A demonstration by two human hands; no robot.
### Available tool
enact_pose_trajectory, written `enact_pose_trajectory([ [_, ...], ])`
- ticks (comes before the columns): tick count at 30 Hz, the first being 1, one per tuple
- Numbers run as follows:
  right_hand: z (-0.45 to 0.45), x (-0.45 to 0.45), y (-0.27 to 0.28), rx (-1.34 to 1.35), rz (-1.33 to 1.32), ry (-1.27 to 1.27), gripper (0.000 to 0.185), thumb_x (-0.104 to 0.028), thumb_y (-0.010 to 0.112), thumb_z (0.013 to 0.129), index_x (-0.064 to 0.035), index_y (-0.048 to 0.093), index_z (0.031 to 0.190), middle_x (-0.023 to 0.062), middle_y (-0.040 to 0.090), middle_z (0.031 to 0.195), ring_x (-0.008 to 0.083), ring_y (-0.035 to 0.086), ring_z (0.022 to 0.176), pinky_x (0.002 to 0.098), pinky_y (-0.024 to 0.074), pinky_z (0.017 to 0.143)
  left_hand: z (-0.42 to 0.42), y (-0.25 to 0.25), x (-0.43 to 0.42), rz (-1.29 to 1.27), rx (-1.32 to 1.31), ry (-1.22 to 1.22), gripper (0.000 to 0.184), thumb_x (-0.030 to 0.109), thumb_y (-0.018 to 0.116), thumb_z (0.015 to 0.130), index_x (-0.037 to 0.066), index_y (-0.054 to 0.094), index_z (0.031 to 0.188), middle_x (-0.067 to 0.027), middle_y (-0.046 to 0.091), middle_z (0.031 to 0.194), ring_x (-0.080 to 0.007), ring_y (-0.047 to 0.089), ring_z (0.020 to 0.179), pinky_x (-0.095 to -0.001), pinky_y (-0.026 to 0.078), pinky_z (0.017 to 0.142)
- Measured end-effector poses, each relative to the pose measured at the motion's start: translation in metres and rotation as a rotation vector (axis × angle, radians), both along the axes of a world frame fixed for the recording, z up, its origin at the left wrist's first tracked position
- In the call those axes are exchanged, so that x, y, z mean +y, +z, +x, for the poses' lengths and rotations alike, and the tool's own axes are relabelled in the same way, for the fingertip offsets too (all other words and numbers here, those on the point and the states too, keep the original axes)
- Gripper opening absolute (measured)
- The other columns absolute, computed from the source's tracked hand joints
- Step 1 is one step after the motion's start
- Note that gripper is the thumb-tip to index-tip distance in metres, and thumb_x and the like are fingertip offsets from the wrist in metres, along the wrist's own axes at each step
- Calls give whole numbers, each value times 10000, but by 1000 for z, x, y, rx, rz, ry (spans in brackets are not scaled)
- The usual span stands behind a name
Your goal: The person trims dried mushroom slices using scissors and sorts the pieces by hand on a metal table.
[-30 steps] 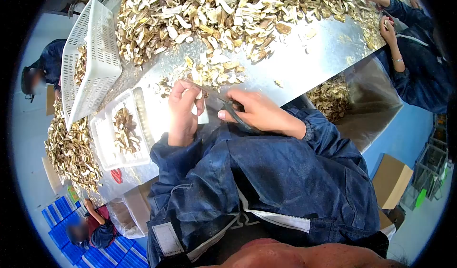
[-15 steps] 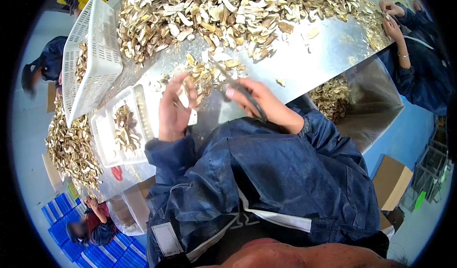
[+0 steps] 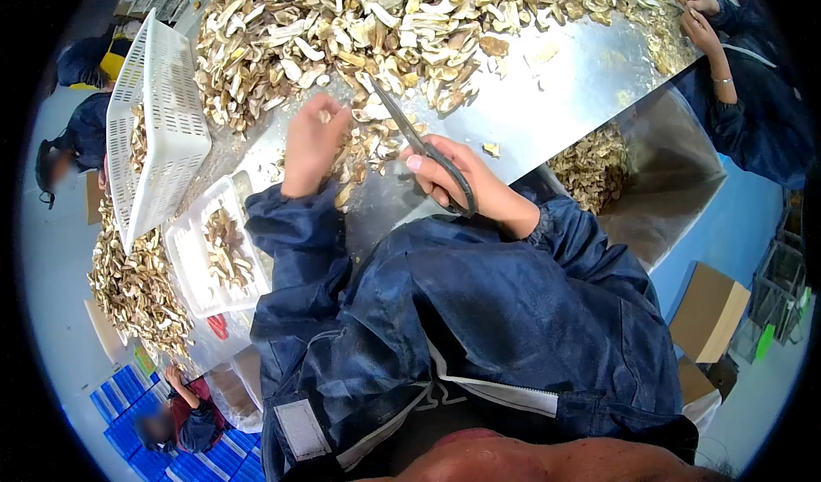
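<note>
Bright blue packs (image 3: 124,401) cover the floor at the lower left of the room, and beside them a person in dark red and blue sleeves (image 3: 195,422) reaches to the table's edge. Above that, a heap of brown-and-cream mushroom slices (image 3: 137,285) spreads along the left end of the shiny metal table (image 3: 564,84), below a tilted white perforated plastic basket (image 3: 175,136). Next comes a shallow white plastic tray (image 3: 190,247), partly filled with slices. To its right is the wearer's left hand (image 3: 316,144), blurred, fingers curled in and bunched near the big pale-brown mushroom pile (image 3: 359,29); whether they pinch a slice, I cannot tell. Loose slices lie between it and the long black-handled metal scissors (image 3: 402,118), whose long axis runs aslant, tips pointing away from the wearer and leftward toward the pile. They sit in the wearer's right hand (image 3: 462,178), fingers closed around the black handle, thumb on its left side, blades jutting well past the fingertips. Further right, a clear plastic-lined container (image 3: 680,170) holds more slices under the table's edge, and a co-worker's two hands (image 3: 701,20) are close together by the far corner.
</note>
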State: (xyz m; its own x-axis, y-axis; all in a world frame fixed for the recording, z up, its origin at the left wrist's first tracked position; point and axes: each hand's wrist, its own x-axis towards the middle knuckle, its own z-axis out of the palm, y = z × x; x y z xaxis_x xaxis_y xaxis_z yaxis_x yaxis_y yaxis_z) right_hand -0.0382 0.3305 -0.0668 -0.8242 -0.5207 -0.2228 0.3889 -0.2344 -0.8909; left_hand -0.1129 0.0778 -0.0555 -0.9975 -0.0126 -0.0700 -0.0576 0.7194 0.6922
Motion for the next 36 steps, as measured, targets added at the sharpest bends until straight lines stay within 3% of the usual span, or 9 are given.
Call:
enact_pose_trajectory([
  [4,-2,3,-3,-56,-82,-12,318,-373,623,1021,-57,599,1041,-39,498,653,29,432,502,212,324,457,7,18,-14,812,-237,234,49,78,601,940,111,565,942,-27,607,775,-104,567,612,-194,388,464],
  [8,-4,3,-5,-51,-97,-7,326,-380,617,1021,-55,599,1024,-39,504,658,31,446,498,213,331,454,12,18,-14,1202,-225,369,167,26,592,923,70,578,1084,-58,586,901,-107,568,626,-202,352,440],
  [12,-4,4,-4,-46,-92,-11,326,-377,613,1024,-52,599,1023,-35,522,679,31,451,500,212,338,458,1,5,-6,743,-297,63,205,87,644,919,53,645,1122,-55,622,880,-148,612,696,-278,454,541],
  [16,-3,4,-2,-27,-77,-25,330,-370,612,1024,-42,610,1063,-32,537,699,29,453,504,210,341,465,0,0,22,-38,220,-293,223,132,692,882,4,656,1062,-206,716,915,-336,711,857,-416,538,763],
  [20,-2,4,-6,-17,-88,-33,336,-360,614,1023,-34,617,1103,-31,539,701,29,457,507,210,340,467,2,7,32,-322,148,-299,236,151,700,882,9,673,1068,-244,696,1014,-431,661,972,-411,530,825],
  [23,-2,5,-7,-9,-93,-28,331,-353,615,1023,-33,619,1106,-32,536,697,31,459,507,212,339,466,10,20,36,-365,46,-249,196,145,697,896,-14,649,1000,-178,722,985,-384,699,877,-407,529,793],
  [26,-2,6,-6,-1,-115,-17,323,-348,614,1024,-34,619,1098,-35,533,694,32,456,508,213,337,467,17,18,14,-89,69,-179,138,134,694,920,14,624,927,-81,694,896,-225,643,674,-339,501,609],
  [30,-3,5,-5,-5,-64,13,337,-368,619,1022,-44,617,1116,-34,530,690,28,453,517,205,332,472,31,35,0,805,-314,223,102,135,651,963,74,570,950,1,602,772,-30,459,570,-173,303,437],
  [36,8,2,14,32,135,87,439,-444,643,993,-60,585,1198,22,580,741,113,571,655,278,423,592,53,17,0,1601,-410,385,164,173,570,1017,11,544,1024,-68,595,915,-80,444,563,-203,340,406],
])
